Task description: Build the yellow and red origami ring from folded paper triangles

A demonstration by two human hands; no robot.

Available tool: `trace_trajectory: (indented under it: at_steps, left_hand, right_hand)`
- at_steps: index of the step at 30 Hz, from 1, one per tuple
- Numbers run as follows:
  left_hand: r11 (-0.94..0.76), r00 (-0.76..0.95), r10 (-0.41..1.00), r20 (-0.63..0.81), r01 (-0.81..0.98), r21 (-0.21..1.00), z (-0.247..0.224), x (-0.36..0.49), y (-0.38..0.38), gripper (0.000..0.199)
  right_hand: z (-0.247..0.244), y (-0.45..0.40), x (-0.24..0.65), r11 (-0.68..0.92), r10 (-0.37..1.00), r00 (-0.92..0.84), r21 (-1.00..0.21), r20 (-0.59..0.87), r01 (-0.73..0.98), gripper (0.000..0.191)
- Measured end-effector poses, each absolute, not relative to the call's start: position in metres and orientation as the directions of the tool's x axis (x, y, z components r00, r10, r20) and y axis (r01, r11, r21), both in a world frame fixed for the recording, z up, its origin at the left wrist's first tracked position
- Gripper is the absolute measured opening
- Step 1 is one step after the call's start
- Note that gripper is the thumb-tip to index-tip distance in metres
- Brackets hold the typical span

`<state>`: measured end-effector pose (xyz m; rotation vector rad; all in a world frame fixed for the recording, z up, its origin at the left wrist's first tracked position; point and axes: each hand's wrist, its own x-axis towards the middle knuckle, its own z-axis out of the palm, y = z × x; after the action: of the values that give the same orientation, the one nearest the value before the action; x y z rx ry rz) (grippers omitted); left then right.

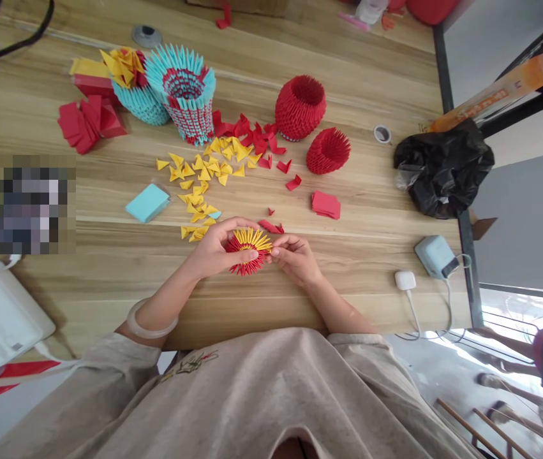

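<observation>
My left hand (223,252) is closed around a round model of folded paper pieces (246,262), red with yellow points along its far side, its thumb lying across the middle. At the model's right edge, my right hand (295,256) pinches a yellow folded paper piece; the fingertips hide most of it. Loose yellow paper triangles (204,167) lie scattered just beyond my left hand. Several red folded pieces (256,137) are heaped behind them, and a few red ones (271,226) lie close to the model.
A tall blue-and-red paper vase (189,95) stands at the back beside a blue paper bowl (141,102). Two red paper pots (300,108) stand to the right. Blue paper (147,203), red slips (326,205), a black bag (443,169) and a charger (436,256) lie around the table.
</observation>
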<state>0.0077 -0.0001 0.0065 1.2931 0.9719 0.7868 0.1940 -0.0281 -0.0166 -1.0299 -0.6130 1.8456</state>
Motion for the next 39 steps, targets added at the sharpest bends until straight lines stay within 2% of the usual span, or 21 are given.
trace_trajectory:
  at_steps: [14,26,39]
  left_hand:
    - [0.133,0.423,0.896,-0.132,0.027,0.991,0.0049,0.0067,-0.0007,0.048]
    - [0.118,0.458,0.88,-0.129,0.052,0.992,0.005,0.005,-0.001,0.049]
    - [0.102,0.403,0.906,-0.128,0.085,0.991,0.0071,0.0063,-0.0012,0.046]
  right_hand:
    - [-0.0143,-0.0275,0.1952,-0.476,0.879,-0.273,-0.74,-0.39,-0.476,0.027]
    - [-0.0117,-0.0281,0.1927,-0.495,0.868,-0.223,-0.731,-0.444,-0.469,0.029]
    - [-0.0193,-0.0324,0.192,-0.377,0.925,-0.109,-0.838,-0.365,-0.395,0.023]
